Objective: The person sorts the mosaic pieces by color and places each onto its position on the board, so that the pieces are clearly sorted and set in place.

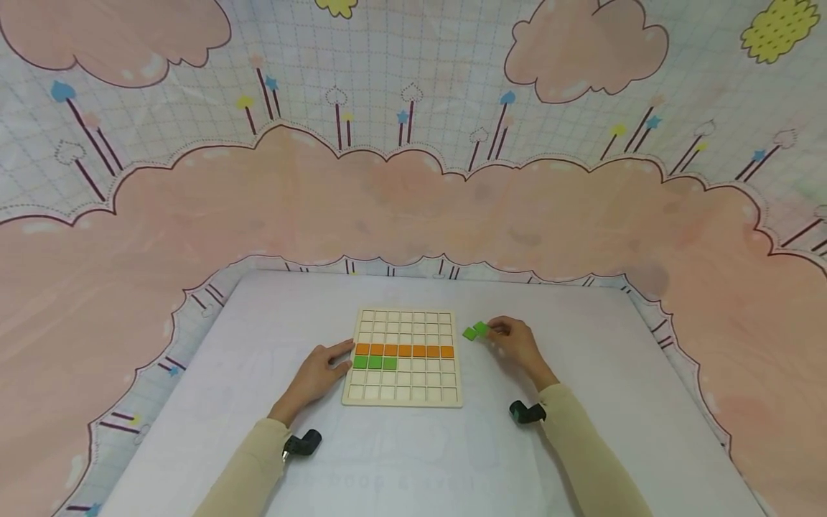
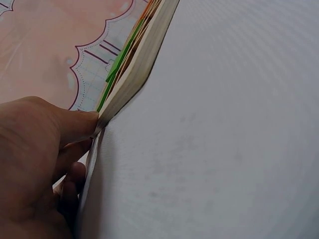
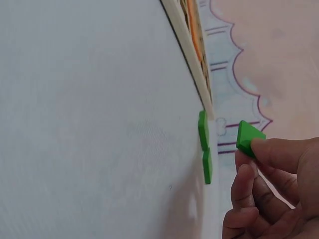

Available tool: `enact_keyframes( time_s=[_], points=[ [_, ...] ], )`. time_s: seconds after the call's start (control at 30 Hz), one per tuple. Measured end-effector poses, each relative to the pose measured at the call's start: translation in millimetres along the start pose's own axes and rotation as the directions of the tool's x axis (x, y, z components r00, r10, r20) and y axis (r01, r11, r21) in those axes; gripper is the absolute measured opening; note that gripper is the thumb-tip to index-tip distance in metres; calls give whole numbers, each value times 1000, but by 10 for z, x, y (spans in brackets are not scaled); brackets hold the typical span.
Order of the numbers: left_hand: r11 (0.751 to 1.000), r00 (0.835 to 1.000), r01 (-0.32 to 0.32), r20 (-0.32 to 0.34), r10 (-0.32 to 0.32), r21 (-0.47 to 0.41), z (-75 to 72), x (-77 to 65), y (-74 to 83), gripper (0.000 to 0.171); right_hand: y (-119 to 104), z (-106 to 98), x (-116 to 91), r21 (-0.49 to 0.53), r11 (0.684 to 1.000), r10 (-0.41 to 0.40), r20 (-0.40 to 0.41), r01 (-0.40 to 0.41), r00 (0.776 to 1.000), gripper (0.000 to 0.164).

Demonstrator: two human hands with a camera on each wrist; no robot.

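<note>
A pale wooden grid board [image 1: 402,401] lies on the white table. A full row of orange tiles [image 1: 405,351] crosses it, and three green tiles [image 1: 375,362] fill the left end of the row below. My left hand [image 1: 316,371] rests at the board's left edge, thumb and forefinger apart; in the left wrist view the thumb [image 2: 75,124] touches the board's corner. To the right of the board, my right hand [image 1: 515,343] pinches a green tile [image 3: 248,138] between thumb and fingertips. Two more green tiles [image 3: 204,130] stand on the table close by.
The white table [image 1: 400,459] is backed by a patterned cloth [image 1: 413,208] with clouds and wavy borders. Black wrist cameras hang by both sleeves, a left one [image 1: 304,442] and a right one [image 1: 526,413].
</note>
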State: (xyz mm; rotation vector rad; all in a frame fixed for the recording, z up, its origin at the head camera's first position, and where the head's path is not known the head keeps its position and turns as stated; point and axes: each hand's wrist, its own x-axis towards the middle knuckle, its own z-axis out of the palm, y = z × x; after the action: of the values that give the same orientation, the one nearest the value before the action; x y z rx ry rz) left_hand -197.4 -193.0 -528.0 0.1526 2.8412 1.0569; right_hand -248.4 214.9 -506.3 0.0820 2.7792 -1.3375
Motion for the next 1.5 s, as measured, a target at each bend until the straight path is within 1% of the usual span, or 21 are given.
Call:
enact_keyframes(
  time_s=[0.1, 0.43, 0.63, 0.87, 0.97, 1.2, 1.37, 1.5],
  points=[
    [1000, 1000, 4, 0, -4, 1, 2, -2, -1, 48, -50, 29, -33, 6, 1000, -8, 1, 8, 1000, 24],
    [1000, 1000, -3, -1, 3, -3, 16, -6, -5, 48, -257, 116, -179, 19, 993, -117, 2, 117, 993, 20],
    [1000, 1000, 2, -4, -2, -7, 31, 0, -13, 48, -384, 180, -257, 32, 991, -131, 21, 131, 991, 20],
    [1000, 1000, -5, -5, 5, -6, 23, -10, 4, 48, -483, 285, -327, 36, 984, -174, 35, 173, 984, 17],
    [1000, 1000, -5, -4, 5, -8, 20, -13, 10, 48, -542, 331, -361, 55, 985, -166, 44, 164, 985, 16],
    [1000, 1000, 3, 0, -3, -11, 16, -8, 14, 48, -656, 430, -402, 141, 982, -136, 91, 123, 987, 15],
    [1000, 1000, 9, 1, -9, -8, 19, 0, 7, 48, -700, 510, -416, 157, 976, -171, 102, 154, 980, 14],
    [1000, 1000, 12, -1, -12, -6, 21, 5, 4, 48, -719, 582, -437, 142, 972, -205, 114, 188, 972, 13]
  ],
)
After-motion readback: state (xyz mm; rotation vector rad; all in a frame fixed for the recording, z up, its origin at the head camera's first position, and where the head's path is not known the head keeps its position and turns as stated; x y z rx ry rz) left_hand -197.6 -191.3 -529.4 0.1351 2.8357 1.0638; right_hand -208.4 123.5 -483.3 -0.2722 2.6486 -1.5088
